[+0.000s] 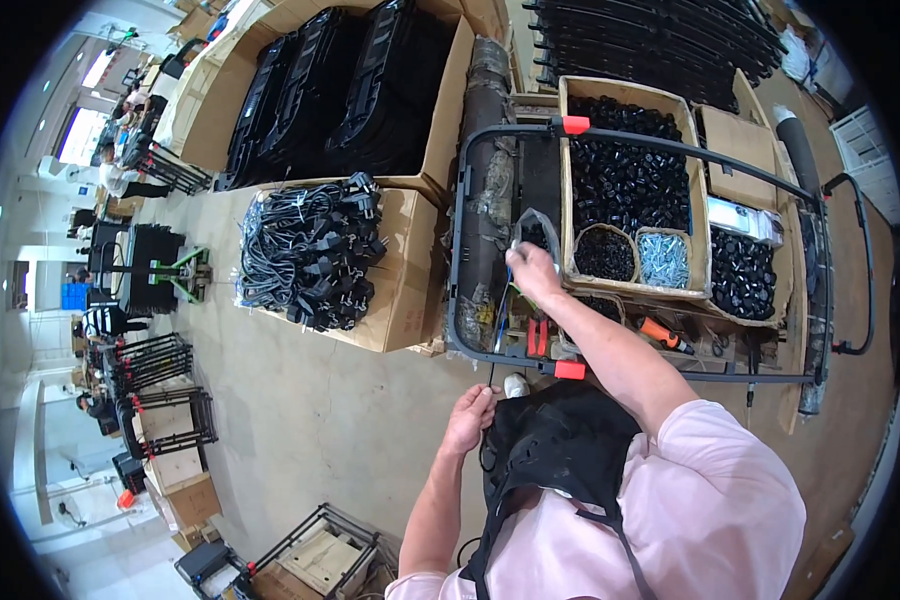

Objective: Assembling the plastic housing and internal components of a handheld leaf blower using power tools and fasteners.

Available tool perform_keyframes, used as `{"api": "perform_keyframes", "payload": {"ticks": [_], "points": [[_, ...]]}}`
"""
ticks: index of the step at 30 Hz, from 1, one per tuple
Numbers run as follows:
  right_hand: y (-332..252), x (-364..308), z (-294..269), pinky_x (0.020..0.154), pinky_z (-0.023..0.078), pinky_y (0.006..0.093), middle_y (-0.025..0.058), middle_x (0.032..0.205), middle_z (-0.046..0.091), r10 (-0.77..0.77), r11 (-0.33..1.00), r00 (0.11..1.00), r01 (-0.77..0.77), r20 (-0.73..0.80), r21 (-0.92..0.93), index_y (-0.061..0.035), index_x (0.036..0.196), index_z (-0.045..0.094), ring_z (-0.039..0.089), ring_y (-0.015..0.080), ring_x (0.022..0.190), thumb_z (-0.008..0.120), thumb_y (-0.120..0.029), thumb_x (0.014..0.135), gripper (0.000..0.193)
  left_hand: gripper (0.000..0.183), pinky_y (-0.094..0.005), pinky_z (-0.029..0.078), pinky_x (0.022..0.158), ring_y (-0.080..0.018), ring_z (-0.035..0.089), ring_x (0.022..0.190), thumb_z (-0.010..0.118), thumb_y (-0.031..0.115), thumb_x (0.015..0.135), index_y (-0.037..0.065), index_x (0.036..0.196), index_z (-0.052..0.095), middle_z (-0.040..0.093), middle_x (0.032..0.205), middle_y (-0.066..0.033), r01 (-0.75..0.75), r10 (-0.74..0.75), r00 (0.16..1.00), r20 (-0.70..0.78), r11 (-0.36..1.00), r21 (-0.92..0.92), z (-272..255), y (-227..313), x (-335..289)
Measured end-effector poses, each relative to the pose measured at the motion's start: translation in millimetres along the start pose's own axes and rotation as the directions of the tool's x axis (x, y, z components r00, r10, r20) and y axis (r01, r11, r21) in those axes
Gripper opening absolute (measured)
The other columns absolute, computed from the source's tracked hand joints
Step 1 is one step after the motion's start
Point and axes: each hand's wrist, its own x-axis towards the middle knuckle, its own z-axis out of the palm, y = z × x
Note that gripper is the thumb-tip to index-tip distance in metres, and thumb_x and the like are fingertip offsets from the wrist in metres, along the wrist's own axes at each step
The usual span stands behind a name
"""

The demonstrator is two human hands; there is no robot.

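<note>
My left hand point(466, 420) is closed around a thin black strand point(491, 376), just outside the near left corner of a black tubular frame point(457, 240). The frame lies across the bench and has red corner pieces point(570, 370). My right hand point(533, 272) reaches inside the frame, fingers pinched together beside a clear plastic bag point(536, 226) of dark pieces. What sits at those fingertips is too small to make out. Between my hands, red-handled pliers point(538, 338) stand near the frame's near bar.
A carton of black caps point(630, 170), a tub of silver screws point(664, 260) and an orange-handled tool point(666, 336) occupy the bench. Bundled power cables point(310, 255) top a carton to the left. Behind stands a box of black plastic parts point(390, 90). Other people work far left.
</note>
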Motion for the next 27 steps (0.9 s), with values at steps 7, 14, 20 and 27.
{"api": "perform_keyframes", "payload": {"ticks": [7, 14, 20, 27], "points": [[7.1, -21.3, -27.0, 0.083, 0.056, 0.0401, 0.0106, 0.115, 0.072, 0.266, 0.772, 0.871, -0.449, 0.412, 0.449, -0.0029, 0.123, 0.07, 0.069, 0.0196, 0.099, 0.07, -0.056, 0.099, 0.059, 0.015, -0.0206, 0.033, 0.052, -0.0042, 0.042, 0.06, 0.056, 0.02, 0.112, 0.007, 0.11, 0.064, 0.054, 0.082, 0.0043, -0.187, 0.155, 0.969, -0.191, 0.969, -0.163, 37.4, 4.5, 30.9], [-8.1, -36.1, -9.5, 0.055, 0.044, 0.0322, 0.0022, 0.076, 0.066, 0.232, 0.884, 0.78, -0.418, 0.582, 0.208, -0.0044, 0.087, 0.075, 0.059, 0.0122, 0.066, 0.077, -0.049, 0.095, 0.046, 0.013, -0.0232, 0.039, 0.055, -0.007, 0.047, 0.063, 0.057, 0.02, 0.111, 0.009, 0.104, 0.059, 0.056, 0.086, 0.001, -0.237, 0.2, 0.96, -0.196, 0.953, -0.189, 47.2, 2.5, 34.4], [-15.7, -36.7, 22.5, 0.074, 0.056, 0.0464, 0.0218, 0.087, 0.075, -0.13, 0.987, 0.953, 0.152, 0.273, -0.06, -0.0022, 0.097, 0.076, 0.073, 0.0365, 0.082, 0.07, -0.041, 0.092, 0.04, 0.01, -0.0276, 0.051, 0.066, -0.0125, 0.06, 0.074, 0.062, 0.018, 0.108, 0.008, 0.107, 0.061, 0.064, 0.091, -0.0028, -0.291, 0.256, 0.949, -0.184, 0.935, -0.202, 35.3, -5.6, 37.6], [-18.7, -29.4, 25.0, 0.089, 0.056, 0.0523, 0.0293, 0.1, 0.074, -0.206, 0.935, 0.92, 0.285, 0.332, -0.211, -0.0013, 0.107, 0.075, 0.072, 0.0461, 0.098, 0.069, -0.039, 0.089, 0.042, 0.011, -0.0299, 0.054, 0.07, -0.0154, 0.065, 0.079, 0.065, 0.017, 0.106, 0.006, 0.105, 0.064, 0.066, 0.091, -0.0038, -0.304, 0.267, 0.942, -0.201, 0.935, -0.184, 29.7, -9.1, 45.4]]}}
